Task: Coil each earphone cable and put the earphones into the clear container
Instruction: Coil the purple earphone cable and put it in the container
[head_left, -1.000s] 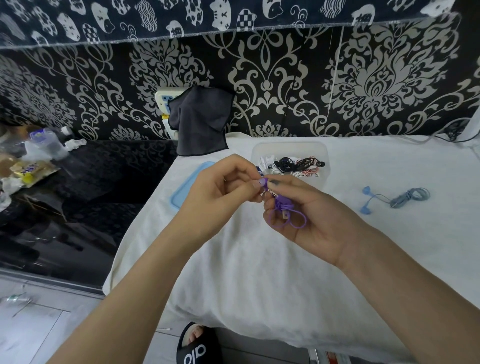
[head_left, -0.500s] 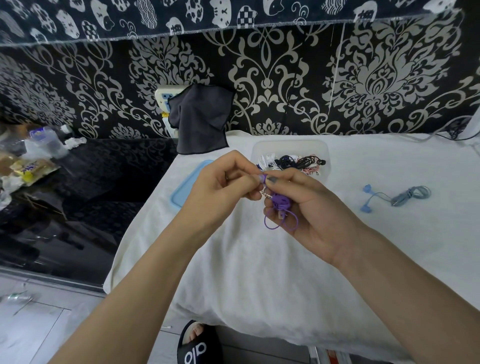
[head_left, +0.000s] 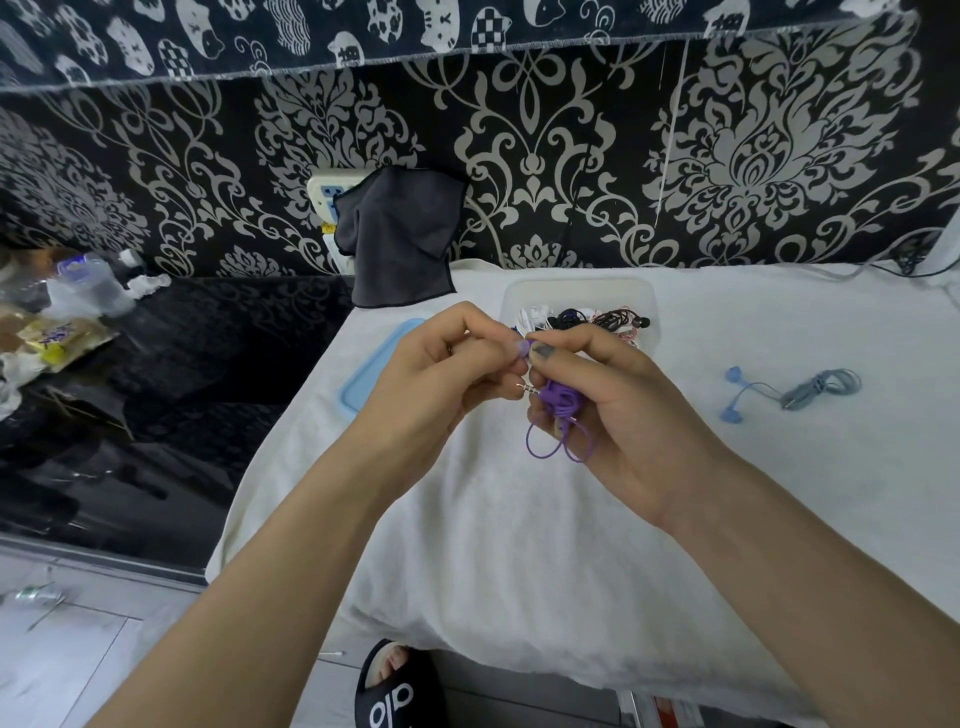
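Observation:
Purple earphones (head_left: 560, 400) are bunched in a coil between both hands, above the white cloth. My right hand (head_left: 618, 415) grips the coil, with two loops hanging below its fingers. My left hand (head_left: 447, 374) pinches the cable end by the metal plug. Just behind the hands stands the clear container (head_left: 576, 291), holding several coiled earphones in white, black and red. Blue earphones (head_left: 789, 389) lie loosely bundled on the cloth at the right.
A blue lid (head_left: 374, 364) lies left of the container. The white cloth-covered table (head_left: 519, 545) ends at a front edge near me and a left edge by a dark glossy surface (head_left: 182, 389). A dark cloth (head_left: 400, 239) hangs on the wall.
The hands stayed in place, working the purple cable. The hanging loops shifted lower and now dangle as two small loops under my right fingers.

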